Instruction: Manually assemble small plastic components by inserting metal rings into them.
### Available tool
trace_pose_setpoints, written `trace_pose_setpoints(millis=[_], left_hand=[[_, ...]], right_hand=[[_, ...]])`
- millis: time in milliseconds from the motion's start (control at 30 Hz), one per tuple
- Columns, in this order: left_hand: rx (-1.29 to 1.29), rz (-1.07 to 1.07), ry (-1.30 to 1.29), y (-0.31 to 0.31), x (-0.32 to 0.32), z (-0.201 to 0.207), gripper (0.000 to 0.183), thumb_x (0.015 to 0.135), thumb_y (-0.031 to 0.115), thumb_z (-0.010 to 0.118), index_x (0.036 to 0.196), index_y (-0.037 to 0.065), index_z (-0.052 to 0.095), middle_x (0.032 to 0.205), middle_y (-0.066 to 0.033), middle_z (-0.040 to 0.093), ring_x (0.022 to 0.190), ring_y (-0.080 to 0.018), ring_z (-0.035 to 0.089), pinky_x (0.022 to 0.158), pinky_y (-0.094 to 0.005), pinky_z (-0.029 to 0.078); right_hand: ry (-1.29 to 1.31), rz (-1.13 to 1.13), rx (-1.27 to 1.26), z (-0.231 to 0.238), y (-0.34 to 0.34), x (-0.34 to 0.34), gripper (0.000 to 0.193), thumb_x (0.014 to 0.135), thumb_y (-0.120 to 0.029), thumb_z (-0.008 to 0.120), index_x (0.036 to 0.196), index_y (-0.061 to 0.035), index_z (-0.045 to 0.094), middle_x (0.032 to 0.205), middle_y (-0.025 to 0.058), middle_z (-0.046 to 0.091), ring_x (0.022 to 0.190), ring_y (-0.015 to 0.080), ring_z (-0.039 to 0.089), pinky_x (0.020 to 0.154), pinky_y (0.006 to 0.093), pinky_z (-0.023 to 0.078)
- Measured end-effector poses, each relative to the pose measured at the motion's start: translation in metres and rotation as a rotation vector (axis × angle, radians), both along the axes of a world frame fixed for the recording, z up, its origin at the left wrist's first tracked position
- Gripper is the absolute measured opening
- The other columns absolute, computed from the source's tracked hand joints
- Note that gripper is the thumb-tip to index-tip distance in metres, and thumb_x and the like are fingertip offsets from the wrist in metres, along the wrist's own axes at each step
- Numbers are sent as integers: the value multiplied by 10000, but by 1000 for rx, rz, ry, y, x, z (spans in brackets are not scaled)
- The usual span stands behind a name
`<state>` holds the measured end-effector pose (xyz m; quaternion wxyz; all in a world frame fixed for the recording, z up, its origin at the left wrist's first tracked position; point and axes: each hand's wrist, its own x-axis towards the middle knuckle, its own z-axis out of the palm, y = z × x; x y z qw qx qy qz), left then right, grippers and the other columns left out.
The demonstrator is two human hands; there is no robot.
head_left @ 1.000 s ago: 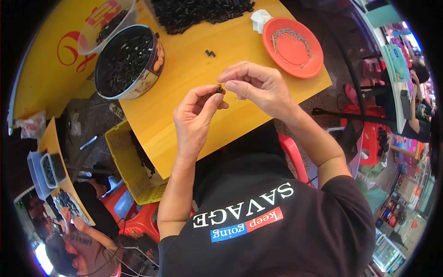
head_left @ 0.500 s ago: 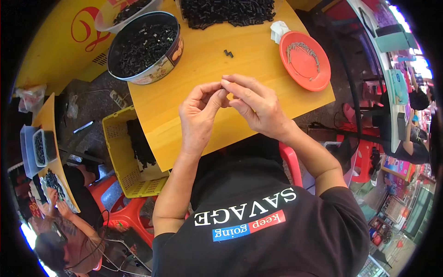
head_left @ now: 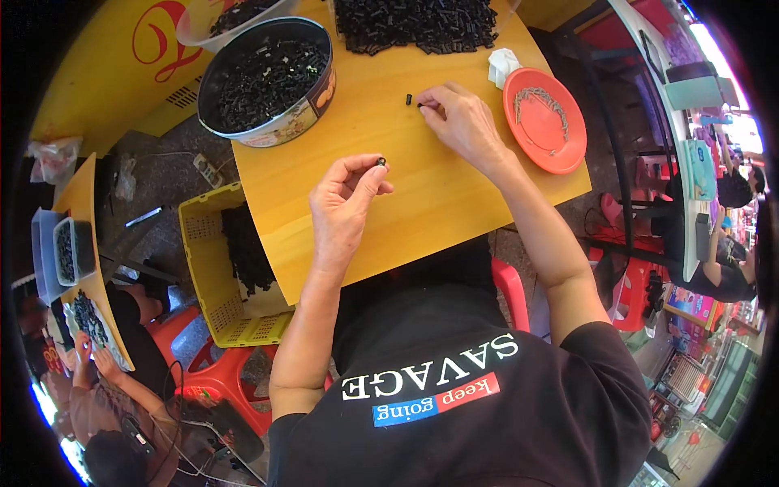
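Observation:
My left hand is raised over the near part of the table, pinching a small black tube-like piece between thumb and forefinger. Farther forward and to the right, my right hand reaches down to the tabletop. Its thumb and forefinger close on another small black piece, mostly covered by the fingertips. Just left of those fingertips, a loose black cylindrical piece lies on the wood. To the right of my right hand sits a red plate bearing many small thin greyish pieces.
On the yellow table, a round tub full of black pieces stands left, beside a clear container. A black heap lies at the back near crumpled white paper. A yellow crate stands below left; another person works far left.
My hands have parted. The left keeps a black piece; the right has moved forward to the two loose pieces and taken hold of one. The view has shifted slightly.

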<state>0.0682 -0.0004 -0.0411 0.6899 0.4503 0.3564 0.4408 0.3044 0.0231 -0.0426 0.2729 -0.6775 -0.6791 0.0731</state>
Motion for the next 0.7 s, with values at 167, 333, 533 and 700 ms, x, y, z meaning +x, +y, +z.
trace_pose_setpoints(millis=[167, 333, 533, 700], left_hand=[[-13, -17, -13, -1, 3, 1, 161, 951, 46, 674, 1095, -27, 671, 985, -61, 700, 811, -121, 667, 768, -255, 549], [-23, -33, -7, -5, 8, 10, 164, 950, 49, 678, 1097, -23, 670, 980, -60, 701, 816, -117, 666, 771, -253, 546], [2, -66, 40, -12, 11, 24, 196, 949, 52, 680, 1129, -21, 658, 1021, -95, 702, 853, -150, 674, 813, -283, 548], [62, -81, 25, -18, 10, 31, 194, 957, 49, 672, 1135, -24, 654, 1028, -90, 698, 866, -143, 672, 818, -276, 548]], right_hand=[[249, -28, -63, 9, -17, -2, 199, 889, -99, 677, 1075, -35, 705, 877, 93, 696, 734, 212, 680, 685, 339, 542], [868, 13, -210, 31, -42, -17, 250, 939, -115, 668, 1155, 7, 694, 914, 40, 691, 701, 85, 590, 653, 234, 489], [1271, 147, -235, 55, -68, -41, 245, 943, -131, 699, 1128, 29, 697, 937, 54, 685, 716, 77, 577, 660, 221, 475], [1280, 150, -223, 55, -75, -47, 225, 945, -124, 702, 1109, 30, 698, 872, 37, 674, 701, 77, 578, 651, 224, 478]])
